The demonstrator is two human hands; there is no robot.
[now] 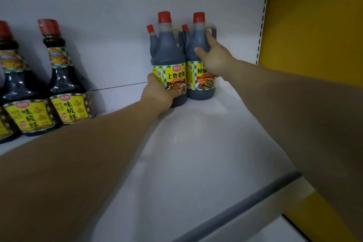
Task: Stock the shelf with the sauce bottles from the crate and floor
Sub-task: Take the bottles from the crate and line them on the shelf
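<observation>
On the white metal shelf (206, 139), two dark plastic handled sauce jugs with red caps are standing upright and touching at the back right: the left jug (167, 53) and the right jug (198, 88). Left hand (159, 94) is curling its fingers around the left jug's base; right hand (214, 59) is wrapping the right jug's shoulder. Two glass sauce bottles with yellow labels (64, 84) are standing well apart, at far left.

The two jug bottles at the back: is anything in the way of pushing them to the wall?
Nothing visible. The left hand holds the left jug bottle and the right hand the right jug bottle; both already stand by the back wall.
</observation>
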